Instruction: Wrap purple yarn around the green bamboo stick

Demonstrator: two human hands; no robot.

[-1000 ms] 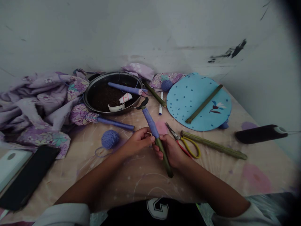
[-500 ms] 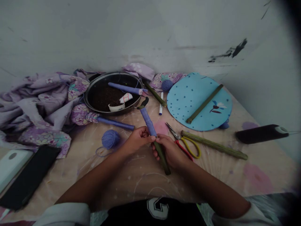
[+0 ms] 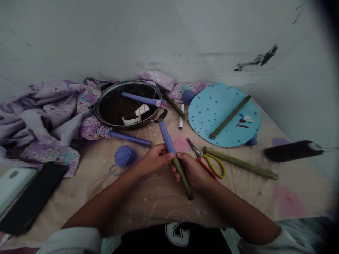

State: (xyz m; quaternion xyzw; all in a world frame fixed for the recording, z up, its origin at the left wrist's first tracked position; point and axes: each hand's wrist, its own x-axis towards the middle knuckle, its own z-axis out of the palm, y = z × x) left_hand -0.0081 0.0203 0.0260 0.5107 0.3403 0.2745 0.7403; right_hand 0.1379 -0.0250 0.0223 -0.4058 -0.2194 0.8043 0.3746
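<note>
Between my two hands is a green stick, its upper half wrapped in blue-purple yarn and its lower half bare. My left hand is closed on the stick from the left, at the lower end of the wrapping. From the right, my right hand grips the bare part just below, thumb on top and fingers curled beneath. A ball of blue yarn lies left of my left hand, with a loose strand looping below it. Scissors with red and yellow handles rest open-bladed just right of my right hand.
Behind stands a black pan with soil, a small white cup and a wrapped stick. A blue round board carries a green stick. A marker, bare stick, black phone and floral cloth lie around.
The stick has shifted slightly, its lower end moving a little down and right. Both hands keep their hold at nearly the same spot.
</note>
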